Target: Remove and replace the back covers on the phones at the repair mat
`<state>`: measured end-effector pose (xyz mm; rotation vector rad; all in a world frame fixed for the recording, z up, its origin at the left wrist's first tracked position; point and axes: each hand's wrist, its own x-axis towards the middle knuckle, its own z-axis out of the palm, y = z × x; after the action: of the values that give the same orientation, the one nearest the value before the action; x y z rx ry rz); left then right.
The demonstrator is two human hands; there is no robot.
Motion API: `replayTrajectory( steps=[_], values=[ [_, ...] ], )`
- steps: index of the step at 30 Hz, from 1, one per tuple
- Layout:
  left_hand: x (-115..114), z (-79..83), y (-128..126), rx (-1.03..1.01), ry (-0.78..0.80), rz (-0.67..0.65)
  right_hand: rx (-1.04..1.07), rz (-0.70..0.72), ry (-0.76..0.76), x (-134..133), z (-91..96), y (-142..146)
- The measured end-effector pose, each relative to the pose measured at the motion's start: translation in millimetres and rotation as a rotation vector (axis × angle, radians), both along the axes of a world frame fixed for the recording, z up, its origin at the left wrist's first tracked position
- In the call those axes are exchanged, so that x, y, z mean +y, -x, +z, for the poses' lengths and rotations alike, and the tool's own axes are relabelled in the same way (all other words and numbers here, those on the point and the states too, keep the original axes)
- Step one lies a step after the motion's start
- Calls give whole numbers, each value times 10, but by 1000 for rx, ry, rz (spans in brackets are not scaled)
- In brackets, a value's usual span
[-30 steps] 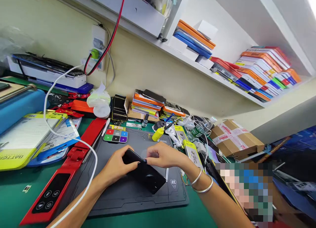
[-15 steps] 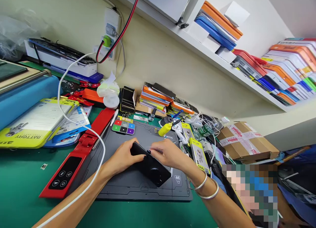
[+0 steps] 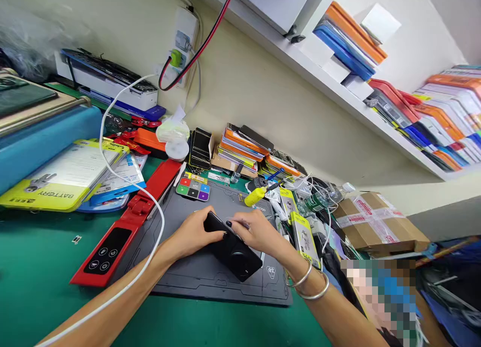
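Observation:
A black smartphone (image 3: 236,259) stands tilted on its long edge over the grey work mat (image 3: 180,272), its back with a round camera ring towards me. My left hand (image 3: 197,234) grips its left end, thumb across the back and fingers behind. At the phone's upper edge, my right hand (image 3: 250,230) is closed in a pinch, thumb bent against the edge. A thin, pale sliver shows by those fingertips, too small to name. Behind the hands lies a small case with coloured squares (image 3: 193,190). A yellow-handled tool (image 3: 255,196) rests at the mat's back edge.
A red hinged device (image 3: 112,249) with touch buttons lies left of the mat, and a white cable (image 3: 160,231) hangs across my left forearm. Battery packs (image 3: 305,239), a plastic bottle (image 3: 319,200) and a taped carton (image 3: 379,221) crowd the right. Phones (image 3: 244,146) are stacked behind.
The camera view has shifted slightly, so the surroundings appear further right. My right hand has moved a little along the phone's upper edge; the left keeps its grip.

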<state>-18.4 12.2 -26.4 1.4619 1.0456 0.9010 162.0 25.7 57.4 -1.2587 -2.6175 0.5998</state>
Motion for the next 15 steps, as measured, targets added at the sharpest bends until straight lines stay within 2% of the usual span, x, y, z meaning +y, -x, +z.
replayTrajectory(
  steps=[15],
  values=[
    [-10,21,13,5,-19,30,1,-3,-68,62,-32,164]
  ],
)
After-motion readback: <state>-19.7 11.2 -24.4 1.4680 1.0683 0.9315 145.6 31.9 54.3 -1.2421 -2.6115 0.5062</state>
